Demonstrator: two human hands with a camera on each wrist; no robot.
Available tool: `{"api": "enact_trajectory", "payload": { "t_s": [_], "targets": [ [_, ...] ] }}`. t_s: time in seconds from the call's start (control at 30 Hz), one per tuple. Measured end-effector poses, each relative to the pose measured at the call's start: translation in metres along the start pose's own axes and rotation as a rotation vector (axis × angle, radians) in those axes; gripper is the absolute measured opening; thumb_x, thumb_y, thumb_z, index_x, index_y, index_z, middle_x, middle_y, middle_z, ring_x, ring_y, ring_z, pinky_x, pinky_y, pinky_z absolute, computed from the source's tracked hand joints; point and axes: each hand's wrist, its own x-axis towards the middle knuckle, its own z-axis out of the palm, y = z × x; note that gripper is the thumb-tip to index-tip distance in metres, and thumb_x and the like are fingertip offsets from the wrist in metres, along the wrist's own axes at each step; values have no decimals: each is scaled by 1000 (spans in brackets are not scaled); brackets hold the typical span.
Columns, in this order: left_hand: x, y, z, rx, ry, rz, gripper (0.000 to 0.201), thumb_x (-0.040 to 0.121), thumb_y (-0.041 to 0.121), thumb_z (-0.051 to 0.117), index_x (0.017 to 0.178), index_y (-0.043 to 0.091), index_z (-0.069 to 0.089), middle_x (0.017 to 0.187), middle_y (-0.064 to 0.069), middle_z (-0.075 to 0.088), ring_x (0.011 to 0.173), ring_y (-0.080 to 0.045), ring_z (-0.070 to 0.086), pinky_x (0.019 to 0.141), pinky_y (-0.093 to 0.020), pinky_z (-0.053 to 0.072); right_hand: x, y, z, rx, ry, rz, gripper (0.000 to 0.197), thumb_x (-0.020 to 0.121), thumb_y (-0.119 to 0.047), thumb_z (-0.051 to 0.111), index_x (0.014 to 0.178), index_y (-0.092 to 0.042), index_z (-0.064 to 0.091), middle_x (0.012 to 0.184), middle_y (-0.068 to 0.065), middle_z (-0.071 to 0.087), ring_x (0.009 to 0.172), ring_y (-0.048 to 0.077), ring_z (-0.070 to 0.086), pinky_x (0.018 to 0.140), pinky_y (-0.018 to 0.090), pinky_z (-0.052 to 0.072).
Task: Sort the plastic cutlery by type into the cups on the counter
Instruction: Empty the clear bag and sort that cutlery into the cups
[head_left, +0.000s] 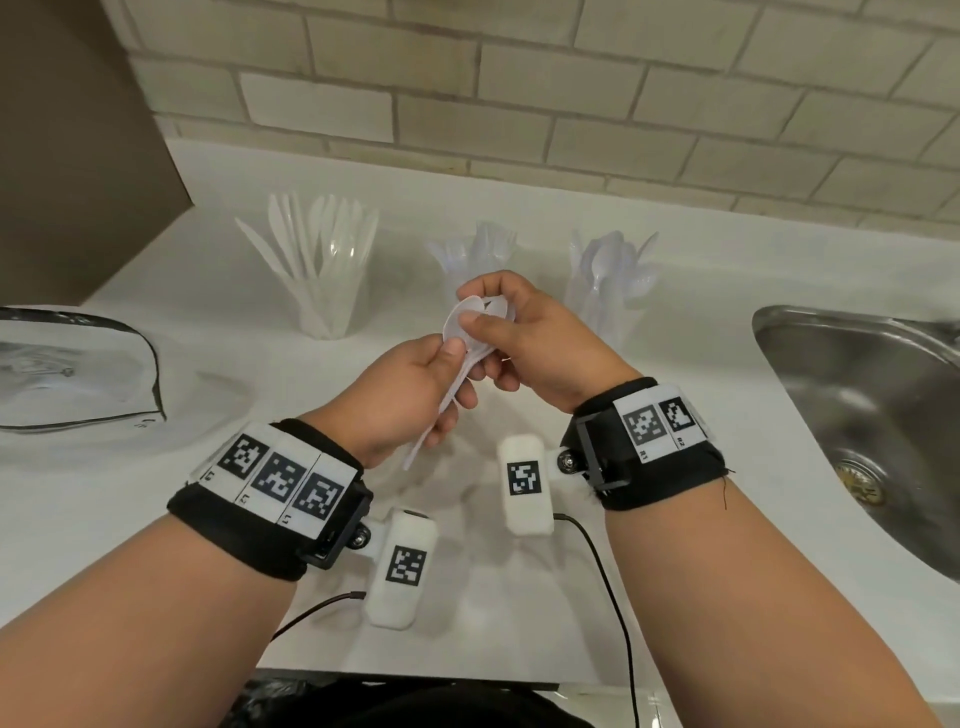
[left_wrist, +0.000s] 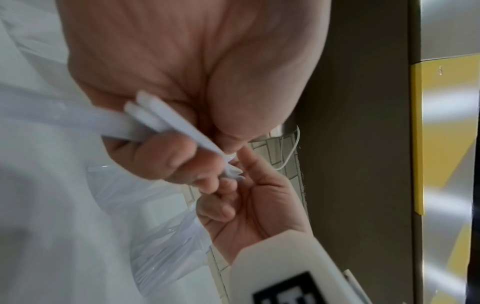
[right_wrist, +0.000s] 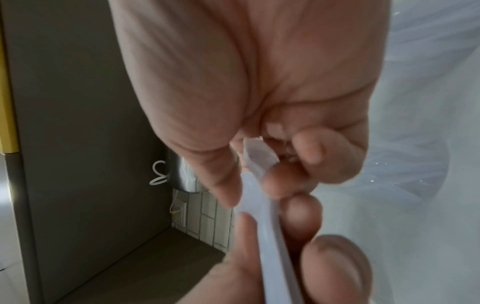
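Three clear cups stand in a row on the white counter (head_left: 208, 519): the left cup (head_left: 324, 291) holds knives, the middle cup (head_left: 475, 254) forks, the right cup (head_left: 610, 291) spoons. In front of the middle cup my left hand (head_left: 454, 374) grips a small bundle of white plastic spoons (head_left: 460, 319) by the handles. My right hand (head_left: 470, 309) pinches the spoon bowls at the top between thumb and fingers. The left wrist view shows my left hand (left_wrist: 207, 152) curled round the handle ends (left_wrist: 155, 121). In the right wrist view my right hand (right_wrist: 254, 185) pinches one spoon (right_wrist: 259, 158).
A crumpled clear plastic bag (head_left: 72, 369) lies at the left. A steel sink (head_left: 857, 415) is set into the counter at the right. A brown cabinet (head_left: 78, 130) hangs at the upper left, and a tiled wall (head_left: 519, 78) runs behind the cups.
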Motion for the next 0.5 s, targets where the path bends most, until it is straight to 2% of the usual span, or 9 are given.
{"api": "enact_trajectory", "payload": {
  "t_s": [0.07,0.13,0.2,0.27,0.33,0.4,0.47,0.5],
  "targets": [
    [1,1,3,31,-3,2,45,102,39,33,89,11,65,74,-4,67,56,-17,59,52,-29,51,-1,3,-1,-51,-23,-42,17,97,-11,51,113,-16,52,69,16,57,49,18,46,43,26,34],
    [1,4,5,-3,-48,-17,53,100,46,33,87,10,70,80,-5,73,69,-22,68,66,-34,59,-2,6,-2,-78,-51,-79,14,98,-11,49,108,-18,56,76,25,58,48,19,45,45,28,33],
    [1,6,7,-52,-96,-69,60,96,52,35,91,5,71,88,-11,74,81,-27,72,77,-40,60,-5,7,-4,-106,-61,-111,14,98,-11,48,103,-18,59,83,31,59,46,17,45,44,26,33],
    [0,6,8,-41,-91,-125,68,89,60,38,99,0,69,95,-17,74,88,-30,72,83,-42,58,-5,5,-8,-132,-19,-146,17,98,-9,48,97,-22,59,82,24,59,44,10,45,43,22,35],
    [0,3,8,39,-46,-140,74,82,65,38,111,2,64,109,-15,70,94,-28,70,92,-42,54,0,-3,-22,-213,143,-175,26,97,-9,48,91,-33,55,85,12,64,48,8,50,45,22,39],
    [-7,-3,0,151,-27,-125,68,81,67,38,116,13,60,117,-2,65,98,-17,68,96,-39,51,4,-18,-50,-336,403,-255,31,94,-10,46,92,-41,48,94,9,69,61,15,58,53,27,46],
    [-18,-9,-15,214,-47,-94,68,75,77,42,112,24,62,111,10,66,95,-8,68,92,-36,52,3,-38,-84,-438,647,-393,33,90,-8,41,97,-40,43,93,2,68,67,13,59,62,30,51],
    [-29,-8,-22,210,-53,-66,69,69,82,44,107,28,66,107,12,69,93,-6,69,88,-33,53,1,-46,-101,-489,738,-472,31,89,-7,39,101,-35,42,89,-2,65,67,9,58,65,29,51]
  ]
}}
